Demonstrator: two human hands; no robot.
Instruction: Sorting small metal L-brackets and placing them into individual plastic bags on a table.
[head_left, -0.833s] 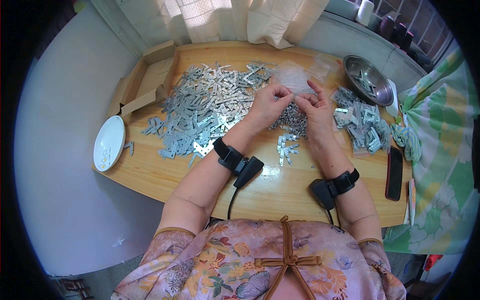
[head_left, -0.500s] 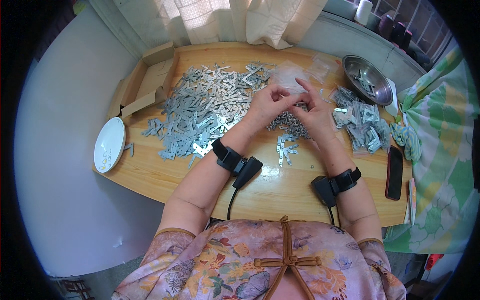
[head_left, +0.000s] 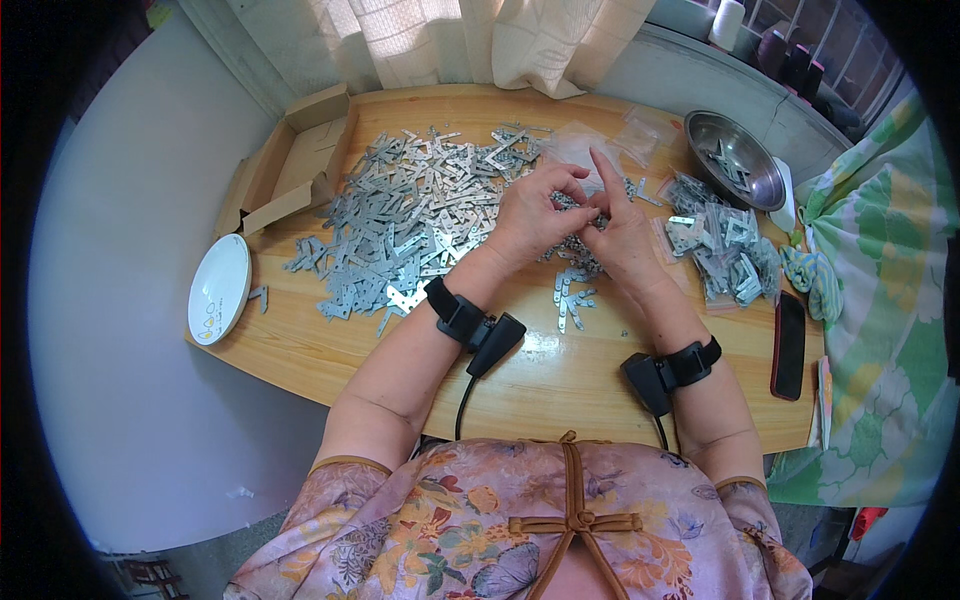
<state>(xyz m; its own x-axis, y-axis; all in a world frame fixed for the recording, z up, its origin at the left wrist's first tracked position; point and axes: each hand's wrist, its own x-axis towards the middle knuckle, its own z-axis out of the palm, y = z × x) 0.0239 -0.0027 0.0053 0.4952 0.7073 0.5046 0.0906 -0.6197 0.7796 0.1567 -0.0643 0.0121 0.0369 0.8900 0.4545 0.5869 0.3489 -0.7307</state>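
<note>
My left hand [head_left: 538, 212] and my right hand [head_left: 622, 238] meet over the table, thumbs and fingertips pinched close together. The right index finger points up and away. Whatever lies between the fingertips is too small or hidden to make out. Beneath the hands is a pile of small metal screws [head_left: 562, 246], partly covered by them. Left of my left hand spreads a big heap of flat metal L-shaped corner brackets [head_left: 410, 205]. A few more brackets [head_left: 572, 300] lie nearer me, below the screws. Clear plastic bags [head_left: 572, 145] rest just beyond my fingers.
At right are filled bags of brackets [head_left: 735, 255], a steel bowl [head_left: 765, 180] with some brackets, and a phone [head_left: 789, 345]. An open cardboard box [head_left: 312, 150] and a white plate [head_left: 222, 285] stand at left. Wrist straps with black devices sit on both forearms.
Both hands have shifted slightly within the same spot. The right index finger has straightened upward, and the left fingers have lifted a little off the pinch. The heaps look unchanged.
</note>
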